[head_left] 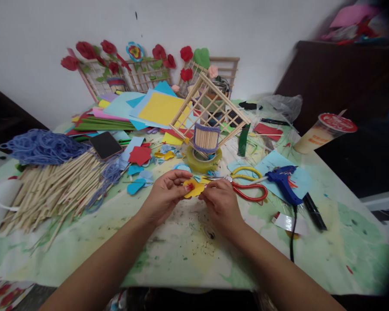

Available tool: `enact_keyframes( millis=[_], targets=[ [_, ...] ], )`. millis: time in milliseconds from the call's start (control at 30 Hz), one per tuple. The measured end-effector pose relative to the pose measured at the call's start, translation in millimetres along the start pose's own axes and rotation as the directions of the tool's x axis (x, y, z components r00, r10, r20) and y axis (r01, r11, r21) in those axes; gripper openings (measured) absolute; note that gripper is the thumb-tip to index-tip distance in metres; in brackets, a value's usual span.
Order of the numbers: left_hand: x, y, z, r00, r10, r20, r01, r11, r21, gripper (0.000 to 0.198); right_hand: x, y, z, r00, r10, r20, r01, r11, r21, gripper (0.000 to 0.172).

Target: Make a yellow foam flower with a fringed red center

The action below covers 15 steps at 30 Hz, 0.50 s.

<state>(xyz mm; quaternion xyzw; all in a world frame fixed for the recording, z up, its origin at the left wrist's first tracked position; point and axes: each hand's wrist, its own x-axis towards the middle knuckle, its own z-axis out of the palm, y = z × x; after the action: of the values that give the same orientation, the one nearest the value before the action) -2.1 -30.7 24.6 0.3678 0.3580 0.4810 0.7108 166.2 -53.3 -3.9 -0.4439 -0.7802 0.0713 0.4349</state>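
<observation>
A small yellow paper flower [193, 188] with a red centre sat between both hands, held just above the paint-stained table cover [188, 246], near the middle of the table's front half. The left hand [164, 195] pinched its left edge, thumb on top and fingers curled beneath; the right hand [221, 202] pinched the right edge, fingertips pressed together on the paper. Just beyond the right hand lay red-handled scissors [249, 193] and, touching them, yellow-handled scissors [246, 172], both on a light blue sheet [272, 162]. A blue glue gun [283, 181] rested on the same sheet, its black cord running toward the table's near edge. Behind the flower stood a roll of tape [203, 162], with a little stick basket [206, 138] bound in purple yarn on top, and a tilted wooden lattice frame [210, 108] rising over it. Cut scraps of red, blue and yellow paper [139, 168] were scattered to the left. Farther left lay a heap of thin wooden sticks [55, 190] with blue yarn [39, 146] tangled over it and a dark phone [105, 144] beside. Coloured sheets [155, 108] were stacked at the back, before lattices with red paper roses [110, 56] leaning on the wall. A lidded drink cup [324, 131] stood at the right edge.
</observation>
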Motion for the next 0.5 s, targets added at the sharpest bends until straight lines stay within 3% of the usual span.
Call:
enact_keyframes(
  millis=[233,500],
  targets=[
    [1.9,-0.5,0.0,1.0,0.003,-0.012,-0.003,1.0,0.006,0.03,1.4,-2.5,-0.3,0.999,-0.007,0.051,0.005,0.999,0.033,0.026],
    [-0.4,0.4,0.3,1.0,-0.01,-0.022,0.01,1.0,0.03,0.032,0.8,-0.8,-1.2,1.0,-0.012,-0.02,0.01,0.997,-0.083,0.019]
  ],
)
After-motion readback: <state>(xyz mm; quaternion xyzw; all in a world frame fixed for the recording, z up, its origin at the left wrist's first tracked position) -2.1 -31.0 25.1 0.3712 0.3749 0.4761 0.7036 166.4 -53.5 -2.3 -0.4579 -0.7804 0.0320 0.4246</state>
